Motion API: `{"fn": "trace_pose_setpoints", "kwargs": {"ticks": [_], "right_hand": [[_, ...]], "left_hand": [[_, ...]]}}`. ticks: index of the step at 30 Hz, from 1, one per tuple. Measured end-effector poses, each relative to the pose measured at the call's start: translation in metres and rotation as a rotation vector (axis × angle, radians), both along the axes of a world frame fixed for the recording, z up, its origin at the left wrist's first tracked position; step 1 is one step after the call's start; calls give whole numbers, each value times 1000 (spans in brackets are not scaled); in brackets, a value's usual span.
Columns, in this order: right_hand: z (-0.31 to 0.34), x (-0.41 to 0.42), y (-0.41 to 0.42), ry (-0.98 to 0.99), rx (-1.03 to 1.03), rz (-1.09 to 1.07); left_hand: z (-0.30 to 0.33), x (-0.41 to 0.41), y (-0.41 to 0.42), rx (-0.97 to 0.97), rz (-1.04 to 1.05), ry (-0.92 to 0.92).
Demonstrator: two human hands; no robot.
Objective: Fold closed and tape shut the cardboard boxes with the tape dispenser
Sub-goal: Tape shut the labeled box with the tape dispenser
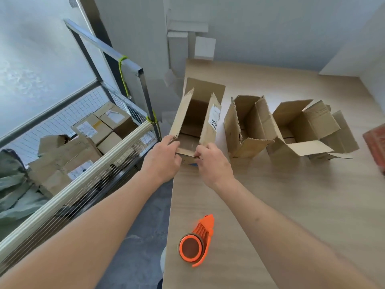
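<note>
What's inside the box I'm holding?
The box looks empty: only its bottom flaps show. The near corners are hidden by the near flap and both hands, left hand and right hand.

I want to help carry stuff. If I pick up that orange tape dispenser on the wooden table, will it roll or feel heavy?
The orange plastic tape dispenser lies flat on its side, so it probably won't roll. It looks like thin plastic, likely light and stiff.

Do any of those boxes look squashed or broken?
Yes. The middle box leans, and its flaps have rough, torn edges. The right box looks squashed, its flaps splayed out in different directions. The left box, held by the left hand and right hand, stands straighter.
</note>
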State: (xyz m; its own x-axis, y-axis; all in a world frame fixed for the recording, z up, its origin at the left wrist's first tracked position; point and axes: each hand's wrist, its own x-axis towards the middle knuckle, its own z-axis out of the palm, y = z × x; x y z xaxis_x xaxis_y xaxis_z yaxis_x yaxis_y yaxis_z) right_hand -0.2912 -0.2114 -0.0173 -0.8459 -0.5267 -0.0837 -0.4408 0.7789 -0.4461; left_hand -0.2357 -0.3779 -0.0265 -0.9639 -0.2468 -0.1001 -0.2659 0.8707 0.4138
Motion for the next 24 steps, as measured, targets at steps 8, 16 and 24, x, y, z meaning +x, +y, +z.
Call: {"fn": "trace_pose_setpoints", "kwargs": {"ticks": [8, 16, 24], "right_hand": [[0, 49, 7, -36, 18, 145], [2, 103, 9, -166, -91, 320], [6, 97, 41, -239, -313, 214]], "left_hand": [[3, 39, 6, -187, -26, -61], [6, 82, 10, -115, 113, -120], [13, 86, 25, 271, 378, -15]]}}
